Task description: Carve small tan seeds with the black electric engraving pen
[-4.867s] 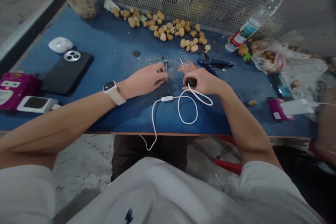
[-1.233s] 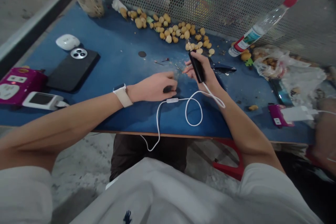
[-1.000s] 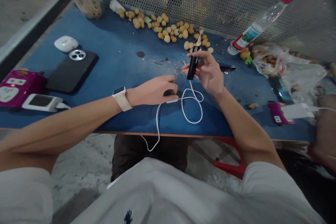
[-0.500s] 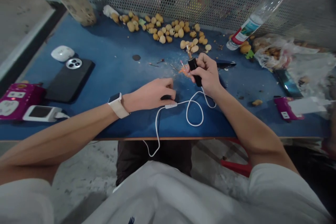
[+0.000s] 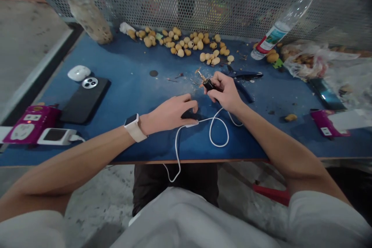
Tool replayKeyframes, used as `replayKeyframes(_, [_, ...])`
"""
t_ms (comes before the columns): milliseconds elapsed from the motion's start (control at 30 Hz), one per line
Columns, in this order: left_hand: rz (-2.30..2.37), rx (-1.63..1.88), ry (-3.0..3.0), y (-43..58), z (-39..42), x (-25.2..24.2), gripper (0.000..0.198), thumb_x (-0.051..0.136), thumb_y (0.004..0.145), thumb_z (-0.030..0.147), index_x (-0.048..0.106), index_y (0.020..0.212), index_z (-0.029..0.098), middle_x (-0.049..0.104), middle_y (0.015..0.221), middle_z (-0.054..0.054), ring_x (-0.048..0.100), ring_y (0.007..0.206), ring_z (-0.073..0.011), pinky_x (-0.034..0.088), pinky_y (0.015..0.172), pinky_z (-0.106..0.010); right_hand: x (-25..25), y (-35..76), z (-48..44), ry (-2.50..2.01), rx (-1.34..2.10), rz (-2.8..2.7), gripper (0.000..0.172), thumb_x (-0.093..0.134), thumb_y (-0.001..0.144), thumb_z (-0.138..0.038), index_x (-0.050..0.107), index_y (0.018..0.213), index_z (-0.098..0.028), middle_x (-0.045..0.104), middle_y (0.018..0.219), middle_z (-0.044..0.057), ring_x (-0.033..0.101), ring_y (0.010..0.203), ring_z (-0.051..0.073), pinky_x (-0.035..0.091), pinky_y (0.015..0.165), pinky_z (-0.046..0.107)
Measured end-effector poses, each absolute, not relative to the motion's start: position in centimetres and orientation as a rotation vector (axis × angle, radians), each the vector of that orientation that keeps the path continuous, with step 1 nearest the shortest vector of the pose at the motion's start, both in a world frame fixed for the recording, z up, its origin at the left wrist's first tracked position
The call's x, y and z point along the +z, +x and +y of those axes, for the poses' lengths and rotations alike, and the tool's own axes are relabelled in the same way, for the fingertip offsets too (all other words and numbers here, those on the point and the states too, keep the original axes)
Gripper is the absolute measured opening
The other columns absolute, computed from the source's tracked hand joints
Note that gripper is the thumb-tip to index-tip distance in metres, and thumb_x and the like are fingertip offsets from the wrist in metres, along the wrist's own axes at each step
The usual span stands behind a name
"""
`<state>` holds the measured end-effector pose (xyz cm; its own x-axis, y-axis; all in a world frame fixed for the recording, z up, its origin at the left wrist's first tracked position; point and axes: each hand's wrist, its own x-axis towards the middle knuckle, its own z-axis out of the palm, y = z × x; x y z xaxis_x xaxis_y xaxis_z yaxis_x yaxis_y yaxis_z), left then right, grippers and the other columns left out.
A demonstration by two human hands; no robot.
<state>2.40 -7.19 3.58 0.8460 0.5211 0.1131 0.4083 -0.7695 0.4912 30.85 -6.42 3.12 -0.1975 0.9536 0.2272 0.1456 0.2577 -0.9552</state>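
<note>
My right hand (image 5: 226, 91) grips a small black mini rotary tool (image 5: 208, 84) whose thin brass-coloured tip points up and left. A white cord (image 5: 219, 145) loops from it across the blue table. My left hand (image 5: 173, 111) rests on the table with curved fingers, thumb and forefinger apart. Its thumb lies by the white inline switch (image 5: 192, 124) on the cord. Pale dust, orange scraps and a few thin bits (image 5: 172, 80) lie beyond the hands. Dark-blue pliers (image 5: 245, 74) lie just beyond my right hand, partly hidden by it.
Many small yellow gourds (image 5: 188, 42) line the mesh panel (image 5: 130, 0). A bottle (image 5: 279, 33) and plastic bag (image 5: 308, 60) stand right. Left are a phone (image 5: 84, 102), white case (image 5: 78, 73), white device (image 5: 56, 136) and purple power strip (image 5: 31, 124).
The tool has tilted from upright to leaning left, and my right hand has lowered slightly. My left forefinger and thumb have spread a little. The whole view has shifted slightly.
</note>
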Motion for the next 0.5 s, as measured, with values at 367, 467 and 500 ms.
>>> replayKeyframes(367, [0.82, 0.629, 2.489, 0.4, -2.6, 1.4, 0.052, 0.05, 0.122, 0.014, 0.062, 0.173, 0.014, 0.075, 0.153, -0.024, 0.08, 0.14, -0.0407, 0.068, 0.129, -0.062, 2.0, 32.2, -5.7, -1.112, 0.965, -1.669, 0.053, 0.097, 0.081, -0.037, 0.046, 0.093, -0.033, 0.054, 0.087, -0.002, 0.048, 0.075, 0.02, 0.041, 0.065, 0.038])
replayKeyframes(467, [0.916, 0.715, 2.373, 0.2, -1.9, 1.1, 0.061, 0.067, 0.12, 0.019, 0.056, 0.18, 0.018, 0.084, 0.14, -0.016, 0.086, 0.129, -0.0359, 0.071, 0.124, -0.057, 1.8, 32.3, -5.7, -1.149, 0.962, -1.708, 0.054, 0.101, 0.085, -0.045, 0.051, 0.102, -0.034, 0.055, 0.088, -0.002, 0.05, 0.075, 0.021, 0.049, 0.067, 0.041])
replayKeyframes(500, [0.938, 0.739, 2.327, 0.2, -1.8, 1.1, 0.059, 0.074, 0.118, 0.023, 0.059, 0.174, 0.02, 0.087, 0.135, -0.013, 0.087, 0.123, -0.0343, 0.072, 0.12, -0.055, 1.8, 32.4, -5.7, -1.157, 0.957, -1.727, 0.053, 0.101, 0.087, -0.048, 0.053, 0.105, -0.034, 0.055, 0.088, -0.002, 0.05, 0.075, 0.022, 0.052, 0.069, 0.043])
